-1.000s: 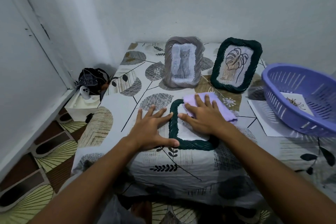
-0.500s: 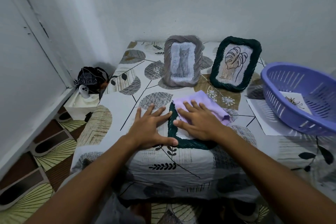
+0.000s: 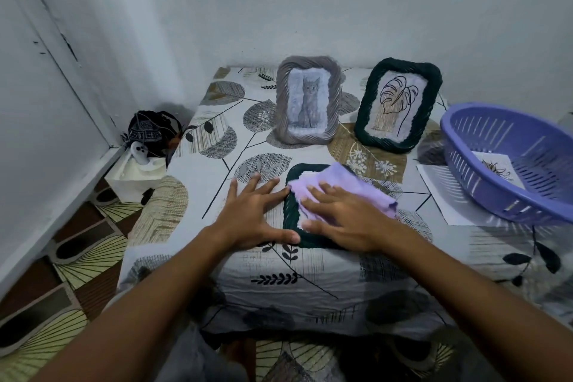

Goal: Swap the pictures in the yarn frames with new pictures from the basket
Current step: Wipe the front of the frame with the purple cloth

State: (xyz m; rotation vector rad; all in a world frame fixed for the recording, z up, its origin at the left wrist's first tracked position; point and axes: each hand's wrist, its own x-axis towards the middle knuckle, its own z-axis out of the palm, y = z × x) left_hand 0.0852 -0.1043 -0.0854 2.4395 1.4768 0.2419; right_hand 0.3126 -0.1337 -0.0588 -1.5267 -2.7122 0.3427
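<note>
- Flat dk-green yarn frame (image 3: 291, 220) lies face-up at near edge of table (image 3: 341, 276), directly under/between both hands; long axis runs away from person, toward wall.
- R hand (image 3: 344, 220) on top of it, fingers straight, pressing lilac cloth (image 3: 347, 186) onto frame's middle. Cloth spills off frame's far-right corner onto table.
- L hand (image 3: 251, 217) flat, fingers spread, just left of frame; thumb + index tips touch its left rim. Looks like bracing. Neither hand grips anything.
- R hand nearer the purple basket (image 3: 496, 195), which sits well right of frame – judge any reach for next picture falls to R.
- Counts: yarn frames 3 – 1 flat, 2 upright at back: grey frame w/ cat picture (image 3: 308, 104), dk-green frame w/ leaf drawing (image 3: 398, 104). Basket 1, w/ 1 loose picture (image 3: 499, 169) visible inside. White sheet (image 3: 440, 192) under basket, 1.
- Whether flat frame holds a picture: can't tell, hand + cloth cover it.
</note>
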